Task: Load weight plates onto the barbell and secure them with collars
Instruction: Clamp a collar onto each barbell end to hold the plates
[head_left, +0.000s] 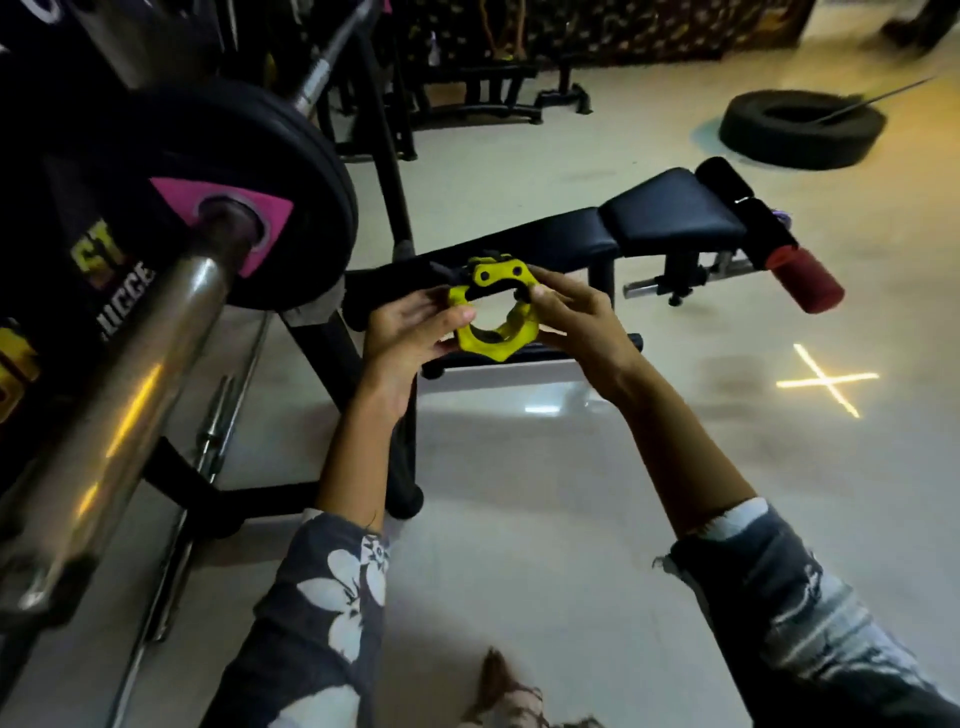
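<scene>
Collar (488, 312), yellow clamp ring: held off the bar, right of the barbell sleeve (140, 364), bore not yet in line with its long axis; left hand (410, 332) nearer the sleeve, right hand (571, 322) opposite; fingers of both pinching the ring; weight plate (218, 156) already on the sleeve

Yellow letters "ST" on black weight plate (156, 218), cut by barbell sleeve (130, 384). Below, white letters, partly hidden, not readable for sure.
</scene>
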